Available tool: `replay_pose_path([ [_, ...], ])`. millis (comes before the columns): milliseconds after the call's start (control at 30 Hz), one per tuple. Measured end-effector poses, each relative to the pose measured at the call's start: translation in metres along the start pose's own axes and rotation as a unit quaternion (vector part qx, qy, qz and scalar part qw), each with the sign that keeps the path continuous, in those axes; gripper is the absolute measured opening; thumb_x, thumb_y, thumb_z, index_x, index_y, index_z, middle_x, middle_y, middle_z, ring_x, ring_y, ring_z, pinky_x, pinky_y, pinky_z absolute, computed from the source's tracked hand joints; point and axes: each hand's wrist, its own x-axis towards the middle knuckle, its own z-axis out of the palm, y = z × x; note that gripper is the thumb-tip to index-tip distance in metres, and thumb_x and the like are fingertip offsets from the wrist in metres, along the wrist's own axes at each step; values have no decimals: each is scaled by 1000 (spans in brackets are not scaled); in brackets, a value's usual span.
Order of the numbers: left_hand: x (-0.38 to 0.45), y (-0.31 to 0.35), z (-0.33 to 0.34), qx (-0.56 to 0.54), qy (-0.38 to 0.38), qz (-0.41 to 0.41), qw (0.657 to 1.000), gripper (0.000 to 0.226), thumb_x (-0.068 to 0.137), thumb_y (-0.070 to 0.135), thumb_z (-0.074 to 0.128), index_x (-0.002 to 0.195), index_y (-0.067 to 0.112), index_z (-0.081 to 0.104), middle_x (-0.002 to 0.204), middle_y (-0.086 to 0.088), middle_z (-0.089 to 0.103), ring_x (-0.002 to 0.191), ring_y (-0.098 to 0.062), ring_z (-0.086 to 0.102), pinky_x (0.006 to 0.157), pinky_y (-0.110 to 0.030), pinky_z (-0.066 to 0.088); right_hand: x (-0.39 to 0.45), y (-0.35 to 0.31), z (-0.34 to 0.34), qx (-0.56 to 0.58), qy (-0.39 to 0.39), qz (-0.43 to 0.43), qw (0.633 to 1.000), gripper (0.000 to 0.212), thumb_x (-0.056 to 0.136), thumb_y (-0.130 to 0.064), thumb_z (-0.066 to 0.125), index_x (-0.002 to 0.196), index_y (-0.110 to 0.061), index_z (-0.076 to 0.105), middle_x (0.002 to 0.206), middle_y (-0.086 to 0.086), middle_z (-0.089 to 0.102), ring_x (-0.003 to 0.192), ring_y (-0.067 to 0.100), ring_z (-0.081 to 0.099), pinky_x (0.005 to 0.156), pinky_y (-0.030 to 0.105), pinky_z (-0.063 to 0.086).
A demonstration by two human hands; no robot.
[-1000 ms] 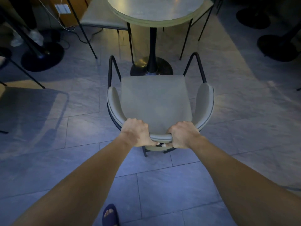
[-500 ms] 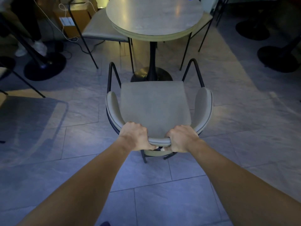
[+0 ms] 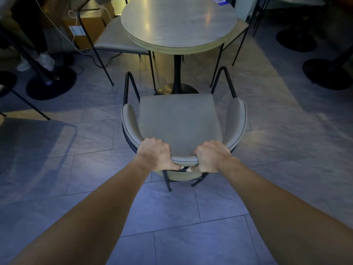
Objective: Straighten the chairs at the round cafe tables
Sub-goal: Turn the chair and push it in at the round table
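A grey padded chair point(image 3: 177, 119) with a black metal frame stands on the tiled floor, its seat facing the round cafe table point(image 3: 177, 22). My left hand point(image 3: 155, 153) and my right hand point(image 3: 212, 156) both grip the curved top of its backrest, close together at the middle. The seat's front edge lies just short of the table's pedestal base point(image 3: 177, 89). A second chair point(image 3: 116, 39) is tucked at the table's far left, and another chair point(image 3: 242, 22) at its far right.
A cardboard box point(image 3: 84, 29) with a white cable lies beyond the left chair. Dark round stand bases point(image 3: 51, 85) sit at the left, others point(image 3: 324, 73) at the right. A person's legs and white shoes point(image 3: 44, 60) stand at the far left.
The chair has slid forward toward the table with both hands holding its backrest. The view has tilted up, showing more of the tabletop, and my foot has left the frame.
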Motion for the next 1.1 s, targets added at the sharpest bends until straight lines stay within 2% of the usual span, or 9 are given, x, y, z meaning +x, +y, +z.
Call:
replay_pose_path([
  [300,24,-6,-8,2,8,-5,1000,73,57,94,39,57,21,50,57,4,49,66,-24,56,61,-31,40,21,17,-8,-8,12,-11,1000,56,75,-76,56,92,-24,70,90,5,70,89,31,64,66,33,40],
  [533,41,-14,-15,7,14,-2,1000,75,58,94,37,57,20,51,57,3,52,64,-23,56,58,-31,39,37,28,-16,-11,17,-13,1000,53,76,-75,57,88,-25,68,90,5,70,88,31,64,66,33,38],
  [667,50,-17,-19,1,16,-5,1000,73,58,93,38,56,20,49,58,4,52,65,-24,56,59,-31,41,45,34,-18,-17,20,-17,1000,54,75,-76,56,87,-24,67,88,4,70,87,31,64,67,34,43],
  [800,57,-20,-16,1,21,-5,1000,74,57,93,38,56,20,52,58,3,55,63,-23,57,58,-31,42,51,38,-19,-17,17,-16,1000,54,76,-76,55,88,-24,67,89,5,70,87,31,64,67,34,40],
  [1000,66,-24,-22,-1,3,-5,1000,77,55,95,37,59,21,55,60,3,56,64,-23,57,56,-30,39,59,42,-26,5,-19,-5,1000,51,76,-74,56,81,-24,60,86,4,68,85,31,63,66,34,40],
  [1100,70,-26,-25,-16,-9,-4,1000,81,51,98,37,67,22,60,64,4,60,69,-22,61,59,-30,43,60,41,-35,32,-54,18,998,53,74,-71,60,95,-23,69,95,5,70,93,31,64,69,33,40],
])
